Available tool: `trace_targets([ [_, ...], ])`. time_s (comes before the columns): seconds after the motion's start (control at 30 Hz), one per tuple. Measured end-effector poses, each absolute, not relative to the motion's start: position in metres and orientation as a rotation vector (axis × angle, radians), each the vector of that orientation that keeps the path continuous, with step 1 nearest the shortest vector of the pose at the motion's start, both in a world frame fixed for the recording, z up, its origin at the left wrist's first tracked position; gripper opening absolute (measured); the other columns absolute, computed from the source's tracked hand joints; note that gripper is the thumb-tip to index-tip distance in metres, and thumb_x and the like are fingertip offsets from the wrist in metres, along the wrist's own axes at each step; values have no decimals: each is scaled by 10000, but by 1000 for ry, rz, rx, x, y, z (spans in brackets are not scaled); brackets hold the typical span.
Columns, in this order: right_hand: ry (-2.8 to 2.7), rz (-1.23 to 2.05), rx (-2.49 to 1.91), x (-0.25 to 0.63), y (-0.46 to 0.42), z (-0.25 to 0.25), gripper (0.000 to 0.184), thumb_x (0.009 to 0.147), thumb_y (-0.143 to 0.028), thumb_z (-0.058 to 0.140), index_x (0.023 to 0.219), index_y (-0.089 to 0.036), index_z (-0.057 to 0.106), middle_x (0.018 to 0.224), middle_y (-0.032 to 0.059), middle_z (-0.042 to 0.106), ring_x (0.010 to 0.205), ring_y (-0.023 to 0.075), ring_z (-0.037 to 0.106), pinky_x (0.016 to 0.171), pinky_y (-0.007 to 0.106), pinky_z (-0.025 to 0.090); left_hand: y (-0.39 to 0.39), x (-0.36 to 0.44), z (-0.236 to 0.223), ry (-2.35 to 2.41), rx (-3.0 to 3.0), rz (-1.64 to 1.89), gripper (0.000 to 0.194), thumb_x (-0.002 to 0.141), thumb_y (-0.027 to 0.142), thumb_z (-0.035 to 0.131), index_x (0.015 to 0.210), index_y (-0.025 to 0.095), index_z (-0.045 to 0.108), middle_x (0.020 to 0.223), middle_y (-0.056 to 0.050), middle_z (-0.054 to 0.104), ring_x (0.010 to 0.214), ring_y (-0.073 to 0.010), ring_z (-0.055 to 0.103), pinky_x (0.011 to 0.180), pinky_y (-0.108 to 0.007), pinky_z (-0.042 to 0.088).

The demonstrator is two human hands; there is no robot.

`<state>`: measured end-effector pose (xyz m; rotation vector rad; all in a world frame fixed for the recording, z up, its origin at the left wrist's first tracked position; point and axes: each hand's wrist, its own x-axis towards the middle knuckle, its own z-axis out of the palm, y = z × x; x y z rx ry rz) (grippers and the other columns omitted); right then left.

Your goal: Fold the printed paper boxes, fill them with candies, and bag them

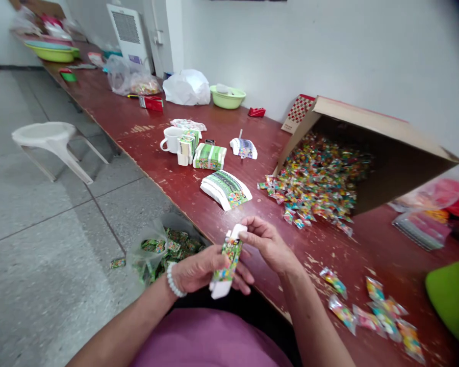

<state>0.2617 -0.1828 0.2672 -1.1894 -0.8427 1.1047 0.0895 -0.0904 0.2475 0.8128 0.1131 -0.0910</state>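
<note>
A small printed carton (231, 255), green with white end flaps standing out at both ends, is between my hands just over the table's front edge. My left hand (208, 267), with a bead bracelet on the wrist, grips its body between thumb and fingers. At the top flap, my right hand (265, 242) pinches the white cardboard between thumb and forefinger. Beyond them a fanned stack of flat cartons (226, 189) lies on the red table (176, 193). Several wrapped candies (342, 313) are scattered beside my right forearm.
A tipped cardboard box (401, 137) spills wrapped candies onto the table. Banded carton bundles (209, 156) stand near a white mug (171, 139). Below the edge, a plastic bag (145, 255) holds filled green packs. A white stool (53, 133) stands left; a green container (449, 295) sits right.
</note>
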Motion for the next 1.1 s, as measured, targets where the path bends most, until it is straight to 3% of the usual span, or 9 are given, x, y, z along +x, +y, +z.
trace_targets([
  [0.1,-820,1120,-1177,252,-188,273,233,776,-387,786,905,-231,671,803,-6,691,691,138,612,654,263,518,-105,92,239,33,699,-127,650,706,554,791,1177,133,638,956,-148,747,812,-300,745,757,-406,557],
  [0.37,-774,1095,-1159,240,-198,283,250,788,-438,760,916,-240,677,776,13,678,591,135,571,495,238,482,-106,88,247,42,747,-120,663,647,539,843,1125,111,677,966,-168,753,848,-297,742,819,-430,562],
  [0.6,-782,1064,-1149,233,-209,285,428,746,-442,784,1092,-259,611,893,24,675,743,175,637,645,294,539,-109,91,256,58,813,-95,659,632,577,838,1101,135,699,943,-150,759,805,-282,743,788,-411,565],
  [0.7,-885,661,-1380,232,-216,284,516,766,-365,761,1225,-277,541,1031,47,632,894,208,617,762,352,538,-109,93,258,80,885,-27,678,643,630,803,1101,140,706,988,-158,752,821,-285,742,755,-360,552],
  [0.83,-1247,123,-1654,230,-225,286,297,823,-224,675,1107,-265,599,1119,68,570,1030,240,565,892,410,491,-111,95,253,146,960,10,706,684,700,722,1104,132,708,748,-105,734,673,-230,709,571,-251,485],
  [0.9,-1397,93,-1692,228,-227,288,246,835,-192,645,1071,-249,609,1096,73,574,1017,243,571,884,408,493,-112,95,249,178,982,16,708,710,712,689,1128,140,699,644,-67,699,599,-194,665,537,-230,449],
  [1.0,-1472,125,-1737,225,-228,291,215,841,-194,638,1050,-234,608,1039,71,583,949,233,585,833,384,509,-111,95,251,172,1049,1,700,715,715,681,1127,150,698,642,-52,689,580,-174,633,578,-242,449],
  [1.1,-1482,226,-1723,225,-229,292,209,847,-180,620,1048,-233,597,1031,61,585,839,190,596,745,330,521,-106,92,261,164,1173,-2,616,725,711,674,961,146,735,633,-46,668,619,-176,616,663,-267,460],
])
